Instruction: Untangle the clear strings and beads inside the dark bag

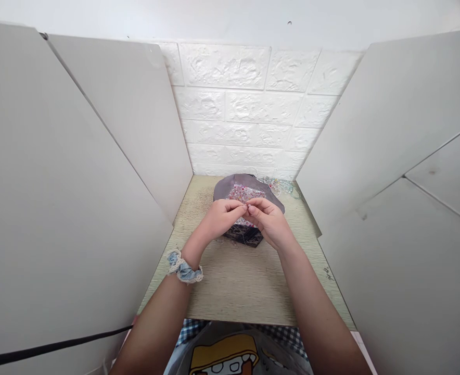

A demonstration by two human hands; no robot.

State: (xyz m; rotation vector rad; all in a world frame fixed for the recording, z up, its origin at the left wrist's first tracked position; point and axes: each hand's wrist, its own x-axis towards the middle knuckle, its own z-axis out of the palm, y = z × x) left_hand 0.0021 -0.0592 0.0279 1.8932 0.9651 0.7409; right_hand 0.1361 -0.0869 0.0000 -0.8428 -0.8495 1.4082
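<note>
My left hand (222,217) and my right hand (269,221) meet fingertip to fingertip over a dark box (245,235) filled with small pink and mixed-colour beads (242,192). Both hands are pinched closed on something tiny between the fingertips that I cannot make out. The box's grey lid (230,183) stands open behind the beads. A blue scrunchie with lace trim (183,268) sits on my left wrist.
The box rests on a light wooden table (238,286) hemmed in by white panels left (77,198) and right (390,182), with a white brick wall (245,114) behind. A string of clear beads (282,186) lies at the back right. A black cable (54,346) crosses the lower left.
</note>
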